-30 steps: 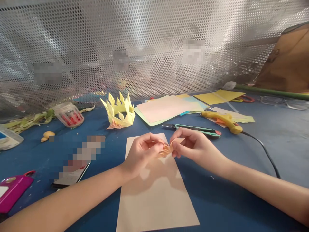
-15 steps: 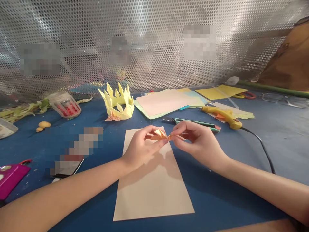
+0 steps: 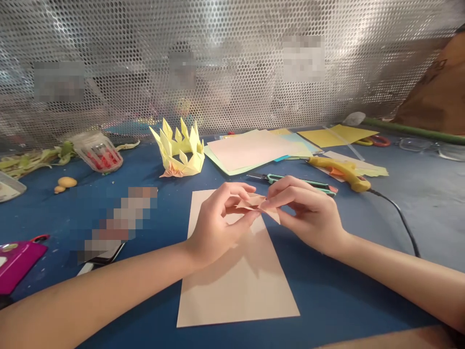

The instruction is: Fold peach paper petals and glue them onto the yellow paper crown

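Between my two hands is a small folded piece of peach paper (image 3: pixel 250 202), with creased, pointed flaps. My left hand (image 3: pixel 218 225) pinches its left side between thumb and fingers. On the other side, my right hand (image 3: pixel 308 213) grips the right end, where a flap hangs below the fingers. Fingers cover part of the folds. Under my hands a flat peach sheet (image 3: pixel 238 295) lies on the blue table. A yellow folded-paper crown (image 3: pixel 181 155) with a peach piece at its front base stands beyond my left hand.
Behind my right hand lie a green-handled cutter (image 3: pixel 301 185) and a yellow glue gun (image 3: pixel 341 173) with a black cord. Stacked coloured sheets (image 3: pixel 250 150) are at the back. Left are a jar (image 3: pixel 98 152), a small gourd (image 3: pixel 67 182) and a magenta object (image 3: pixel 20 266).
The folded paper has turned in my fingers, and its flaps now show differently. My right fingers have shifted over its top. The whole view has moved slightly.
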A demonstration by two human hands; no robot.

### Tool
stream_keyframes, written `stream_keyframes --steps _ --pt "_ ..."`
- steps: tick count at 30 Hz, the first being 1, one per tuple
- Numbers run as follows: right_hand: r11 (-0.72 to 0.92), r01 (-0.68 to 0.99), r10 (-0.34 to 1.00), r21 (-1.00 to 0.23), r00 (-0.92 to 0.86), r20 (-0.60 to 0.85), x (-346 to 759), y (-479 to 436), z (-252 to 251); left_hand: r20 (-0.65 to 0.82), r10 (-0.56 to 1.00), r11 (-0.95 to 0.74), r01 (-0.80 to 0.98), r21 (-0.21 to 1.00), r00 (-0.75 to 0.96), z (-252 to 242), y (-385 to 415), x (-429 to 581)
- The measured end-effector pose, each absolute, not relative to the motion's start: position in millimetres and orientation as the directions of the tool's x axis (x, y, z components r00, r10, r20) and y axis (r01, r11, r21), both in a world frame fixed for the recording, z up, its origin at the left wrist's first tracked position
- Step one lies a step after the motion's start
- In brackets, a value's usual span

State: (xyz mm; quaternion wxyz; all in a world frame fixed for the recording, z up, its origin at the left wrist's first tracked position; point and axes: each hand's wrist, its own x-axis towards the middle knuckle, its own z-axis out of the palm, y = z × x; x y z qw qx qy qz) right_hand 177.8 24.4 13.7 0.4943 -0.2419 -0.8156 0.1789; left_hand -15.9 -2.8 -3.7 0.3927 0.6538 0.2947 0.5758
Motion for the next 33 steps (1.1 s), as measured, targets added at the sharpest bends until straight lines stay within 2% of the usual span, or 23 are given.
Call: stream_keyframes --steps 2,6,10,17,21,24,28,33 --pt "0.817 0.205 0.573 -0.538 -0.382 0.725 176.9 23.8 14.1 0.567 0.803 -0.563 -0.077 0.823 0.184 -4.3 -2.5 -16.6" --pt "0.869 0.213 0.494 -0.447 -0.414 0.765 177.0 22.9 15.8 0.615 0.769 -0.619 -0.036 0.785 0.175 -4.1 -0.6 -19.0" --pt "0.886 0.214 0.463 -0.411 -0.439 0.77 179.3 23.2 16.0 0.624 0.771 -0.626 -0.027 0.779 0.13 -3.0 -0.3 -19.8" --pt "0.873 0.151 0.478 -0.463 -0.45 0.755 181.1 24.7 14.9 0.6 0.791 -0.594 -0.086 0.8 0.117 -0.3 -1.7 -18.3" --pt "0.859 0.172 0.507 -0.482 -0.41 0.758 179.5 23.6 15.4 0.569 0.811 -0.556 -0.125 0.822 0.133 -1.4 -1.7 -17.5" --pt "0.825 0.199 0.562 -0.528 -0.38 0.735 177.2 22.1 15.3 0.559 0.82 -0.544 -0.135 0.828 0.124 -3.5 -0.9 -17.6" --pt "0.743 0.15 0.658 -0.652 -0.34 0.672 174.3 19.8 13.3 0.594 0.792 -0.583 -0.118 0.804 0.137 -5.6 0.8 -18.6" --pt "0.565 0.066 0.797 -0.823 -0.301 0.523 170.6 20.8 12.1 0.625 0.774 -0.625 -0.035 0.78 0.102 -5.5 2.5 -18.4"
